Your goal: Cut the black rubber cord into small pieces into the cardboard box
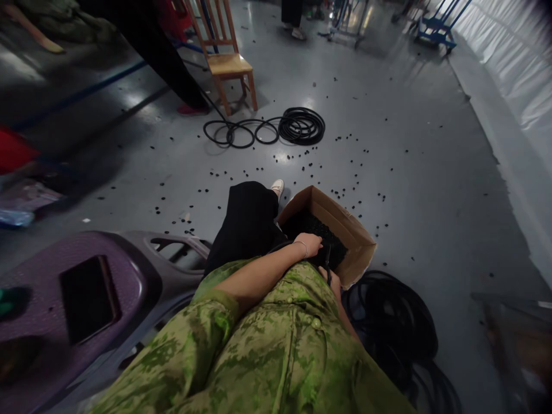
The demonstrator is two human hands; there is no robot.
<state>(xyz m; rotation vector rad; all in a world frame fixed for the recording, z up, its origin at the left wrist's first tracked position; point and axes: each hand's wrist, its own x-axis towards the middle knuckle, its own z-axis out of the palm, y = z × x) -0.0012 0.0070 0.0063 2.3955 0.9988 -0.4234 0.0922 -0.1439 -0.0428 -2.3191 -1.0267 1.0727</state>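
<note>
I sit over an open cardboard box (360, 241) on the floor, filled with small black pieces (314, 227). My left hand (308, 244), a thin bracelet on its wrist, reaches across my green camouflage shirt into the box, its fingers curled down among the pieces. What they hold is hidden. My right hand (334, 283) shows only partly past the shirt at the box's near edge, closed on the end of a thin black cable (328, 263) that stands up from it. My black trouser leg (248, 221) and white shoe (278, 187) lie left of the box.
A big coil of black cable (394, 330) lies right of me, another coil (302, 125) ahead near a wooden chair (228, 63). Black pieces dot the grey floor. A purple plastic seat (138, 270) carrying a dark phone (88, 299) stands at left. Another person's feet (297, 31) are far ahead.
</note>
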